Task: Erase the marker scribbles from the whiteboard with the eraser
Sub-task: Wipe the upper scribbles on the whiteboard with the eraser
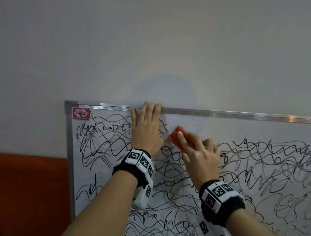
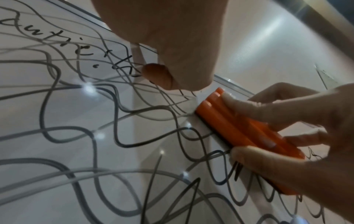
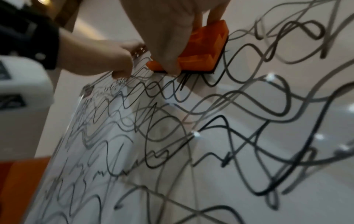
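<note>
Leftmost, an orange-red band [image 1: 17,184] runs along the lower wall beside the whiteboard [image 1: 264,129], whose metal frame corner carries a small red sticker [image 1: 80,114]. Black marker scribbles [image 1: 101,146] cover most of the board surface, with a handwritten word near the sticker. Next comes the left hand [image 1: 146,130], laid flat on the board near its top edge, fingers straight and reaching up over the frame, holding nothing; its wrist wears a black band with white coded tags [image 1: 138,161]. Just right of it, the orange eraser [image 1: 182,140] sits tilted against the board, its dark felt side on the surface in the right wrist view. The right hand [image 1: 200,157] grips the eraser, thumb on one long edge and fingers curled over the ridged back. Above and right of the eraser, a strip under the top frame looks wiped clean, while farther right the scribbles [image 1: 273,161] go on dense toward the board's far side.
</note>
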`<state>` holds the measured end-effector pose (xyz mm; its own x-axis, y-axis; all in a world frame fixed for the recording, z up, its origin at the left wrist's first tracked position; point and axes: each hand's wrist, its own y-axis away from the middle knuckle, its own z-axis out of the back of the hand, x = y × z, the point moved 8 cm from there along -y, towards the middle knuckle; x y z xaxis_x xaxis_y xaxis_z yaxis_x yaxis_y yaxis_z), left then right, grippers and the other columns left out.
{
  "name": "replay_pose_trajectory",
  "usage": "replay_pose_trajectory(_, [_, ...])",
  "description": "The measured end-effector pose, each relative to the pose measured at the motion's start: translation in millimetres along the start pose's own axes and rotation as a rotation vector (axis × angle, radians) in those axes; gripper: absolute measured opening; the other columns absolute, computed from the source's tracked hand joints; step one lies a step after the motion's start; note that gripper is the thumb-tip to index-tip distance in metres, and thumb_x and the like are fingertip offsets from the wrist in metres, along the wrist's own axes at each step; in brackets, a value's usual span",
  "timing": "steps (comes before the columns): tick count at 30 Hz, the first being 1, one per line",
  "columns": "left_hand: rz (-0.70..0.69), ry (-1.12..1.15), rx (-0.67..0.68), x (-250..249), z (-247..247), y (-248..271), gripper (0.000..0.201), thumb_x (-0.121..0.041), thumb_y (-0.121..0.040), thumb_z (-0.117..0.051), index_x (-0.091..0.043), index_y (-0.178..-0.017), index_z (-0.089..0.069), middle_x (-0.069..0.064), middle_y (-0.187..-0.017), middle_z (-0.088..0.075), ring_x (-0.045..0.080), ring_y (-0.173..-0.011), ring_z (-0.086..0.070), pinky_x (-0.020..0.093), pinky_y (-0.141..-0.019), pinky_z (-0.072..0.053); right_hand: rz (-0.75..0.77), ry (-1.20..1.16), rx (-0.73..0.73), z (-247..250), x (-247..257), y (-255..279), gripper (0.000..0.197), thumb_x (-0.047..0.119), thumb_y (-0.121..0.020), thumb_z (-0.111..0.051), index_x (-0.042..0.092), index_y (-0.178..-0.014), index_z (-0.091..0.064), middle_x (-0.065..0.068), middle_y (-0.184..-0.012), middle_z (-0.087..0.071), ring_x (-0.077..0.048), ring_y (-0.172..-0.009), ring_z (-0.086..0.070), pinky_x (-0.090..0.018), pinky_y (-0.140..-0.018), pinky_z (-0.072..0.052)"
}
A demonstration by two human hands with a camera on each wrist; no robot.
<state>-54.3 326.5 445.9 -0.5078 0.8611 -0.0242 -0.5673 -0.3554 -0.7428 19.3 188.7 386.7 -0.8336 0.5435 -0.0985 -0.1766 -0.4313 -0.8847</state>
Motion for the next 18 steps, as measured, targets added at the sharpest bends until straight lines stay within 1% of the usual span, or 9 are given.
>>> replay_pose_trajectory(2, [0.015,0.011,0.007,-1,0,1,0.086,-0.064,-0.083,-0.026,-0.016,-0.154,-0.016,0.004,-0.157,-0.019,0.024,-0.150,-0.003,0.056,-0.120,0.002,0.082,0.025,0.035,-2,4,6,0.075,0.021,-0.071,-0.084,0.030,-0.139,-0.055,-0.001,-0.127,-0.059,-0.033,-0.088,-0.051,-0.048,-0.073,-0.045])
replay_pose_trajectory(4, [0.016,0.031,-0.009,-2,0,0,0.085,-0.064,-0.086,-0.038,-0.017,-0.154,-0.015,0.003,-0.158,-0.019,0.024,-0.150,-0.002,0.055,-0.120,0.003,0.010,0.019,0.007,5,-6,-1,0.071,0.022,-0.071,-0.084,0.029,-0.137,-0.057,-0.001,-0.124,-0.061,-0.033,-0.087,-0.053,-0.046,-0.071,-0.045])
replay_pose_trajectory(6, [0.026,0.037,0.016,-1,-3,-1,0.086,-0.050,-0.087,-0.057,-0.018,-0.154,-0.012,0.002,-0.159,-0.015,0.023,-0.150,0.002,0.055,-0.120,0.003,-0.115,-0.007,-0.044,13,-12,-13,0.067,0.025,-0.074,-0.083,0.027,-0.136,-0.059,-0.003,-0.121,-0.063,-0.033,-0.086,-0.054,-0.046,-0.071,-0.048])
replay_pose_trajectory(7, [0.036,0.039,0.025,0,-5,-2,0.088,-0.039,-0.086,-0.062,-0.019,-0.154,-0.011,0.001,-0.159,-0.014,0.023,-0.150,0.003,0.055,-0.120,0.003,-0.120,-0.012,-0.046,13,-6,-19,0.066,0.027,-0.075,-0.083,0.026,-0.136,-0.059,-0.004,-0.120,-0.063,-0.034,-0.086,-0.054,-0.047,-0.070,-0.048])
replay_pose_trajectory(9, [0.044,0.048,0.007,-1,-4,-3,0.090,-0.022,-0.080,-0.065,-0.019,-0.153,-0.013,0.000,-0.159,-0.016,0.022,-0.150,0.002,0.054,-0.120,0.002,-0.023,-0.001,-0.021,7,13,-25,0.067,0.029,-0.073,-0.083,0.026,-0.135,-0.059,-0.004,-0.119,-0.063,-0.035,-0.086,-0.055,-0.046,-0.068,-0.048])
replay_pose_trajectory(10, [0.043,0.047,-0.002,0,-3,-3,0.091,-0.020,-0.078,-0.067,-0.019,-0.153,-0.014,0.000,-0.158,-0.017,0.022,-0.150,0.001,0.054,-0.120,0.002,0.026,0.010,-0.003,4,20,-26,0.067,0.029,-0.073,-0.083,0.027,-0.135,-0.059,-0.003,-0.120,-0.063,-0.034,-0.087,-0.054,-0.045,-0.067,-0.047])
replay_pose_trajectory(12, [0.031,0.033,0.008,-1,-4,-3,0.095,-0.022,-0.077,-0.071,-0.018,-0.153,-0.013,0.002,-0.158,-0.017,0.023,-0.150,-0.001,0.054,-0.121,0.001,0.040,0.024,0.007,4,17,-28,0.066,0.028,-0.074,-0.082,0.031,-0.135,-0.058,-0.001,-0.121,-0.061,-0.033,-0.087,-0.052,-0.044,-0.068,-0.045])
replay_pose_trajectory(16, [0.006,0.002,0.016,0,-6,-3,0.100,-0.028,-0.075,-0.075,-0.017,-0.153,-0.012,0.004,-0.157,-0.018,0.025,-0.150,-0.003,0.056,-0.120,-0.002,-0.096,0.011,-0.029,10,11,-28,0.062,0.029,-0.077,-0.080,0.030,-0.135,-0.058,-0.002,-0.120,-0.063,-0.034,-0.088,-0.055,-0.047,-0.071,-0.047])
replay_pose_trajectory(18, [0.012,0.000,-0.008,1,-4,-2,0.101,-0.029,-0.073,-0.075,-0.017,-0.152,-0.015,0.005,-0.157,-0.020,0.026,-0.149,-0.005,0.056,-0.120,-0.004,-0.030,0.025,0.009,5,21,-25,0.065,0.029,-0.075,-0.082,0.031,-0.135,-0.058,-0.001,-0.120,-0.062,-0.033,-0.089,-0.055,-0.047,-0.071,-0.047])
